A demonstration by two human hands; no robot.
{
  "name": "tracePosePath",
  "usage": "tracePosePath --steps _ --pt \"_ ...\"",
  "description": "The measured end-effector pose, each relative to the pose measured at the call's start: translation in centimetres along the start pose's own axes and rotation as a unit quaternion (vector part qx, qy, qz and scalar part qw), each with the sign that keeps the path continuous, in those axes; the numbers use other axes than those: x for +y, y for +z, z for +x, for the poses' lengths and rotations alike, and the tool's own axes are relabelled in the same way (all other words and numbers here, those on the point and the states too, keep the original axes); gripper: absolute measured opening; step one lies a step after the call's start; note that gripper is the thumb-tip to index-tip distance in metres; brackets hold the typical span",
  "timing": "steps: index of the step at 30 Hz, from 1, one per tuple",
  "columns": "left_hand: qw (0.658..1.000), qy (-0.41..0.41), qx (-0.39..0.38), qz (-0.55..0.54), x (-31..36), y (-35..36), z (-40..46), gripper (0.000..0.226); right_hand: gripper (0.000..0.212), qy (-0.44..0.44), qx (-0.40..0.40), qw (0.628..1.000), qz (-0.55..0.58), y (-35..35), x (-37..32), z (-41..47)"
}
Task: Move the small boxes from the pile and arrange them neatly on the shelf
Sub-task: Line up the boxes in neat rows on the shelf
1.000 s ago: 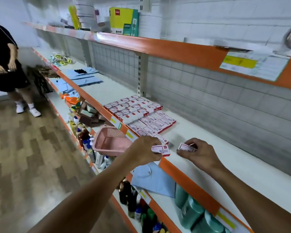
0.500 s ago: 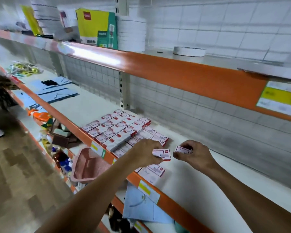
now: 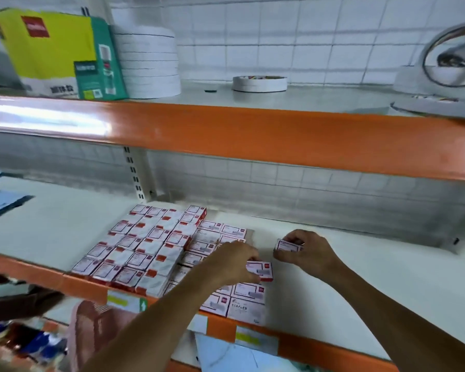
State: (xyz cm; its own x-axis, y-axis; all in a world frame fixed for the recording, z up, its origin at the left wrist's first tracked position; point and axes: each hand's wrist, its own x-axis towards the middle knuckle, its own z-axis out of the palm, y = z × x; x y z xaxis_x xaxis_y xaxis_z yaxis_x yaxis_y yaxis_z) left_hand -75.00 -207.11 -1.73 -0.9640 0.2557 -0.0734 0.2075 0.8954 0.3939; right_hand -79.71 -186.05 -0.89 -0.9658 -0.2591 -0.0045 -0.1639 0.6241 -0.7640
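Both hands have moved further in over the white shelf (image 3: 373, 277) since a second ago. Left hand (image 3: 234, 261) pinches a small red-and-white cardboard box (image 3: 261, 270) just above the arranged rows of boxes (image 3: 145, 245) (right edge). Right hand (image 3: 306, 251) grips another small box (image 3: 287, 245) just beside it.

The white shelf (image 3: 65, 232) with an orange front edge carries small red-and-white boxes (image 3: 145, 245) packed in neat rows, a lower layer (image 3: 236, 299) of them continuing to the right. Blue sheets (image 3: 3, 202) lie at its far left.

Small boxes (image 3: 151, 251): printed cardboard, slight sheen. Shelf (image 3: 360, 267): smooth matt white under the fingers; edge strip (image 3: 253, 135) glossy orange.
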Motion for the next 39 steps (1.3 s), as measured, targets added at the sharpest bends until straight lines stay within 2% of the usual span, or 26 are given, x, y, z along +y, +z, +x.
tracePosePath --steps 4,9,14,19,26,31,34,39 --pt "0.999 0.028 -0.029 0.028 -0.5 -0.4 0.4 0.049 0.027 0.027 0.018 0.999 0.006 0.7 -0.2 -0.8" --pt "0.996 0.076 -0.008 0.049 -0.7 -0.7 0.3 0.026 0.029 0.048 0.022 0.999 0.011 1.6 -0.7 -1.0" --pt "0.994 0.088 0.001 0.064 -1.2 -0.9 0.1 0.025 0.027 0.059 0.025 0.998 -0.002 2.0 -1.6 -0.6" --pt "0.995 0.079 0.009 0.056 -1.7 -1.2 -0.1 0.026 0.03 0.061 0.012 0.998 -0.012 2.7 -2.3 -0.1" --pt "0.993 0.024 0.112 0.026 -3.6 -3.8 -0.7 0.02 0.041 0.053 -0.039 0.997 -0.045 4.5 -3.3 0.5" --pt "0.994 0.002 0.105 0.025 -5.3 -3.9 -1.7 0.018 0.048 0.04 -0.061 0.993 -0.091 5.6 -3.7 1.1" --pt "0.994 0.001 0.103 0.022 -5.9 -3.6 -2.1 0.018 0.044 0.032 -0.07 0.993 -0.088 5.8 -3.9 1.2" --pt "0.994 0.015 0.105 0.018 -6.0 -3.5 -1.9 0.019 0.021 0.028 -0.056 0.995 -0.073 6.0 -3.8 1.1"
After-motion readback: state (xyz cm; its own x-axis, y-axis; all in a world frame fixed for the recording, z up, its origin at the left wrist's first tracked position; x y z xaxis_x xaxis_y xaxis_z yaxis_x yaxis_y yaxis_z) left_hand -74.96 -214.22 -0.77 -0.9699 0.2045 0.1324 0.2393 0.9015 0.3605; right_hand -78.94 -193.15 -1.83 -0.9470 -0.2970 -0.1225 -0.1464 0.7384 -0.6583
